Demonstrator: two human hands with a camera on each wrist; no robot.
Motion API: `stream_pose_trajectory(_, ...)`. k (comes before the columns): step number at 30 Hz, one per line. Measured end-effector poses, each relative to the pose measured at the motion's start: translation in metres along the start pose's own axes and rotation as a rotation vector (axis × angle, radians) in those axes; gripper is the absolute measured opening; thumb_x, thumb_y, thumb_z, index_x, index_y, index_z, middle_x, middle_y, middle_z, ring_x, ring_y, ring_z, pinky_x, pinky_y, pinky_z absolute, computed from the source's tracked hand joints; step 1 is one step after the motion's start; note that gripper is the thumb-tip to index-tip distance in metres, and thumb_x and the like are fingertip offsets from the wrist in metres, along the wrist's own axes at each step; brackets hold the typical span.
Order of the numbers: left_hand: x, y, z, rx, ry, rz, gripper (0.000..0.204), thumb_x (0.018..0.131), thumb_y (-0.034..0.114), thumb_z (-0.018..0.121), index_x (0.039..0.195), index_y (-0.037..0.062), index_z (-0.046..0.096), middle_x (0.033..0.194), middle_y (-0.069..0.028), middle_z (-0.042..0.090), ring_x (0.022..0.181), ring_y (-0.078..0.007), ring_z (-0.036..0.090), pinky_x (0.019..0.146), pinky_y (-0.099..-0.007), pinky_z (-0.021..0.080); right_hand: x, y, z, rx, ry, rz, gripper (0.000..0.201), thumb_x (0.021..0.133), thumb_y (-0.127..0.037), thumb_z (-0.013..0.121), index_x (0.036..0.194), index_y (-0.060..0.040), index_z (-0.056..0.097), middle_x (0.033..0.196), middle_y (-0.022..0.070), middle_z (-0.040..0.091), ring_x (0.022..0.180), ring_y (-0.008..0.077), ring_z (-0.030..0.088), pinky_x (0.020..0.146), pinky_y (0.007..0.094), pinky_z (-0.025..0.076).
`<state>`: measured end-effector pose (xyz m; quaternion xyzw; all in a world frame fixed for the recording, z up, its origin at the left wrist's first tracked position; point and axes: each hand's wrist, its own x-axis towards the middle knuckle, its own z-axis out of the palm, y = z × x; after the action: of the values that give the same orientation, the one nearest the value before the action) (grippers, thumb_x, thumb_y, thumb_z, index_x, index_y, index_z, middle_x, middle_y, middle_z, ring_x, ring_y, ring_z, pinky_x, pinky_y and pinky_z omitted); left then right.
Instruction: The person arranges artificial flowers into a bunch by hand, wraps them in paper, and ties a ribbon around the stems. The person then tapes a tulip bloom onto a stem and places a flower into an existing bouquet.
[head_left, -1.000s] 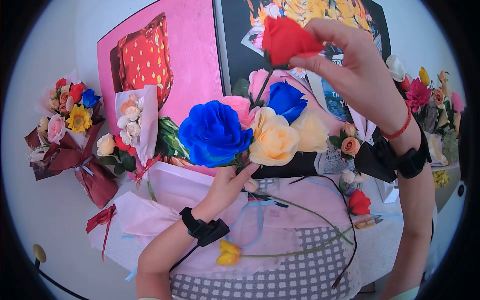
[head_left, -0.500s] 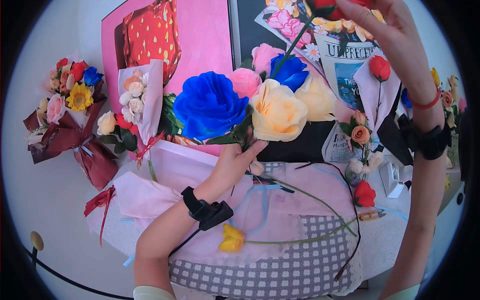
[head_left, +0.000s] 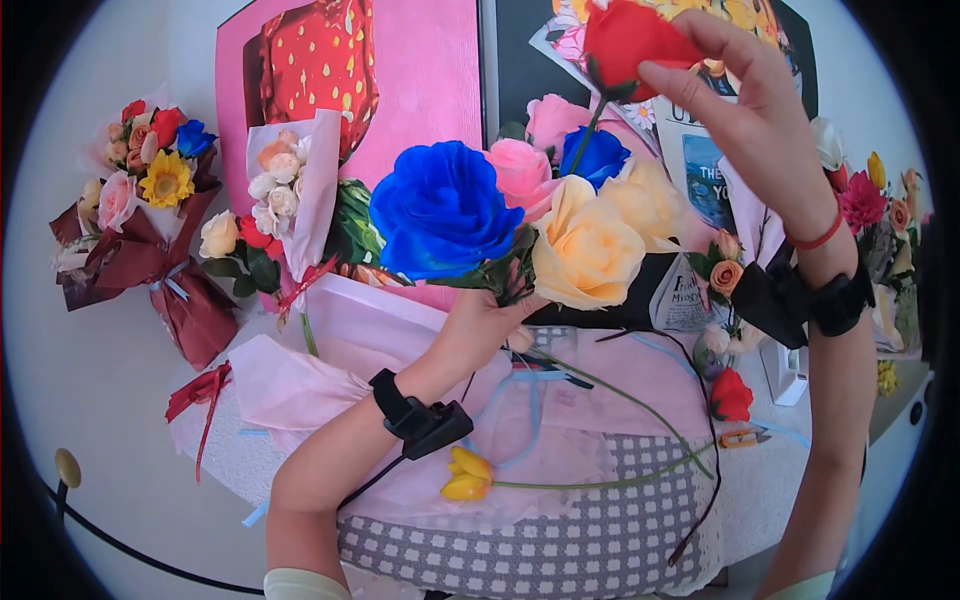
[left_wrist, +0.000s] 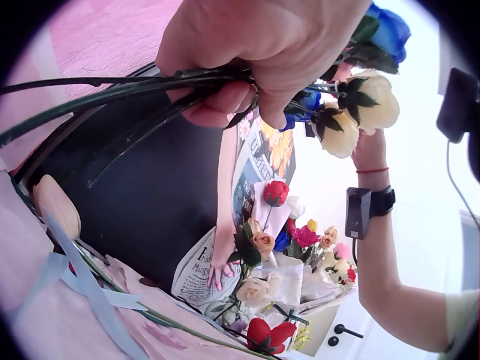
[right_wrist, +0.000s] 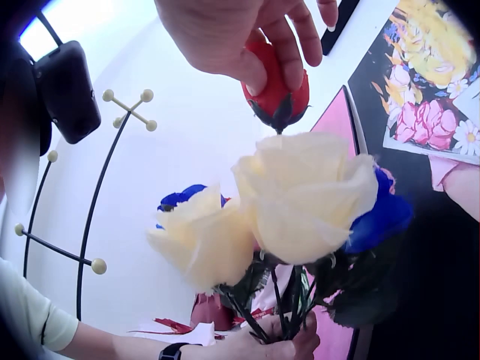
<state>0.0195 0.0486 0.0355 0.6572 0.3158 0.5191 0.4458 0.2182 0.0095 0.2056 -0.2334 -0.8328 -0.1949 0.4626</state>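
Note:
My left hand (head_left: 485, 330) grips a bunch of stems just under the blooms. The bunch holds a large blue rose (head_left: 440, 210), a second blue rose (head_left: 597, 157), pink roses (head_left: 522, 178) and cream roses (head_left: 588, 245). In the left wrist view, dark green stems (left_wrist: 90, 97) stick out past the fingers. Above the bunch, my right hand (head_left: 755, 120) pinches a red rose (head_left: 635, 50) by its bloom between thumb and fingers. Its stem (head_left: 592, 125) slants down among the other flowers, where the lower end is hidden. In the right wrist view this bloom (right_wrist: 277, 86) hangs right over a cream rose (right_wrist: 304, 199).
A yellow tulip (head_left: 467, 474) lies on pink wrapping paper (head_left: 400, 320) over a checked cloth (head_left: 560, 540). To the right are a red flower (head_left: 731, 395) and orange-handled scissors (head_left: 740, 438). A wrapped bouquet (head_left: 185, 310) stands left; paintings (head_left: 430, 80) lean behind.
The red rose in my right hand went up and right, its stem sliding upward, then came partly back down toward the bunch. My left hand keeps its grip on the stems.

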Motion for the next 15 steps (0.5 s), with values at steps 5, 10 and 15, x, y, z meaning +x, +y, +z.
stream_pose_trajectory(5, -0.001, 0.001, 0.0, 0.086, 0.024, 0.039, 0.031, 0.082, 0.006, 0.06, 0.11, -0.0003, 0.05, 0.094, 0.0007, 0.057, 0.075, -0.0036, 0.048, 0.057, -0.019, 0.041, 0.003, -0.023, -0.005, -0.157, 0.042, 0.055, 0.013, 0.078, -0.01, 0.062, 0.08, 0.002, 0.057, 0.071, 0.0064, 0.058, 0.067, 0.0119, 0.053, 0.066, 0.025, 0.041)
stream_pose_trajectory(10, 0.001, -0.001, -0.003, 0.16, 0.006, -0.066, 0.03, 0.081, 0.006, 0.06, 0.109, -0.0001, 0.051, 0.091, 0.0008, 0.057, 0.069, -0.0037, 0.048, 0.054, -0.0199, 0.041, 0.005, -0.021, 0.003, 0.018, 0.113, 0.165, 0.015, 0.078, -0.011, 0.061, 0.085, 0.0032, 0.059, 0.073, 0.0051, 0.059, 0.068, 0.0109, 0.053, 0.066, 0.0244, 0.042)
stream_pose_trajectory(15, 0.003, -0.013, 0.001, 0.021, 0.035, 0.209, 0.027, 0.081, 0.007, 0.061, 0.105, 0.0004, 0.053, 0.083, 0.0011, 0.057, 0.061, -0.004, 0.048, 0.05, -0.0204, 0.04, 0.005, -0.004, -0.003, -0.004, 0.083, 0.211, 0.017, 0.08, -0.01, 0.058, 0.09, 0.0041, 0.06, 0.075, 0.0047, 0.059, 0.071, 0.0096, 0.054, 0.067, 0.0225, 0.042)
